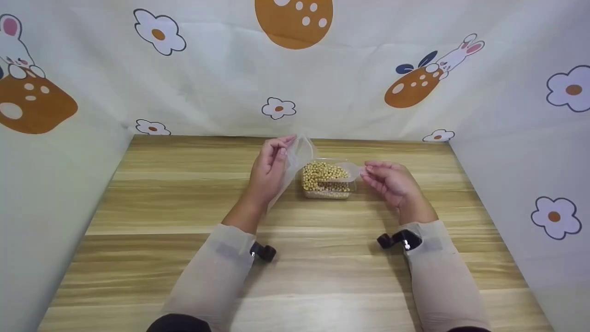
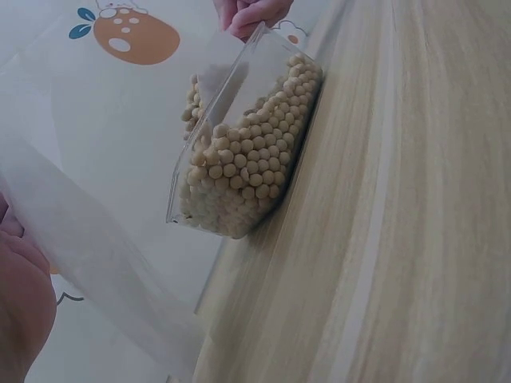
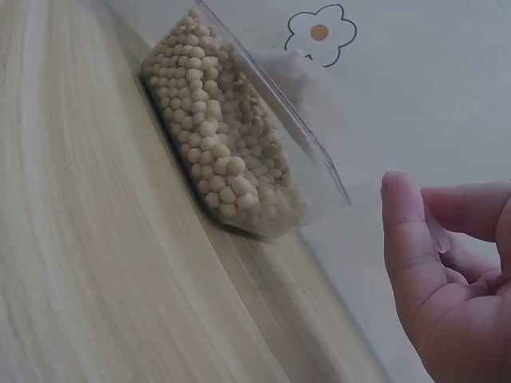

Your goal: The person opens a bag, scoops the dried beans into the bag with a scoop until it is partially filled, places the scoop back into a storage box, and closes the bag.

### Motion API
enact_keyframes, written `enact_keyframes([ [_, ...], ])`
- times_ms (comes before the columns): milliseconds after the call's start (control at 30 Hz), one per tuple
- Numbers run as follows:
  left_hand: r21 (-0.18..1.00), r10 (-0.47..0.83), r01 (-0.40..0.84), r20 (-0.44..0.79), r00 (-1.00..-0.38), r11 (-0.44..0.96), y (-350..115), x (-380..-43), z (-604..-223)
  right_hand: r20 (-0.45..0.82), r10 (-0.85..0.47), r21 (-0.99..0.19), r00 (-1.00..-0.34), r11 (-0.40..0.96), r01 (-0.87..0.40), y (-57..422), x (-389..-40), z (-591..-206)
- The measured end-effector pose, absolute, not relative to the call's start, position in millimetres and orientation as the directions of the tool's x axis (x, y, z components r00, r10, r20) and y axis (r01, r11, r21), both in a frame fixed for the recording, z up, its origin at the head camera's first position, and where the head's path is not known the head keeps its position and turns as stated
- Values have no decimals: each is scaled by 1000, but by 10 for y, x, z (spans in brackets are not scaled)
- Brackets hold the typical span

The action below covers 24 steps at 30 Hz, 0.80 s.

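A clear rectangular container (image 1: 328, 195) full of pale yellow soybeans (image 2: 247, 159) stands on the table. My right hand (image 1: 392, 182) pinches the handle of a translucent scoop (image 1: 353, 171) between thumb and fingers. The scoop lies level over the container with soybeans heaped in its bowl. To the left of the container, my left hand (image 1: 268, 169) holds a translucent plastic bag (image 1: 302, 152) near its top. The bag hangs down beside the container, and its mouth spreads toward the scoop. In the right wrist view only a bit of the scoop handle (image 3: 437, 231) shows between the fingers.
The wood-grain table (image 1: 322, 267) stretches in front of and around the container. A pale cloth (image 1: 221, 78) printed with flowers and rabbits closes off the back and both sides. Each forearm carries a black wrist mount (image 1: 400, 240).
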<state>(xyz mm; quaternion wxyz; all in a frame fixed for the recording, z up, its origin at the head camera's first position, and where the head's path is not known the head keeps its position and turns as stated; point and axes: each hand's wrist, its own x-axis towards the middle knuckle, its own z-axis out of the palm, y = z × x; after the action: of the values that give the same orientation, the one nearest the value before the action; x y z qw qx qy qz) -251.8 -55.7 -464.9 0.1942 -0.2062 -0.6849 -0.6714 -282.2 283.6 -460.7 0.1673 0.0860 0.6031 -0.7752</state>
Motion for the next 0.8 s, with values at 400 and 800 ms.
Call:
enact_keyframes([
  [400, 849, 24, 528, 528, -849, 12, -551, -2504, -4648, -354, -165, -858, -920, -334, 390, 2881, -2860, -4630],
  [800, 860, 14, 508, 508, -861, 54, -564, -2506, -4645, -294, -157, -848, -943, -412, 333, 2793, -2796, -4420],
])
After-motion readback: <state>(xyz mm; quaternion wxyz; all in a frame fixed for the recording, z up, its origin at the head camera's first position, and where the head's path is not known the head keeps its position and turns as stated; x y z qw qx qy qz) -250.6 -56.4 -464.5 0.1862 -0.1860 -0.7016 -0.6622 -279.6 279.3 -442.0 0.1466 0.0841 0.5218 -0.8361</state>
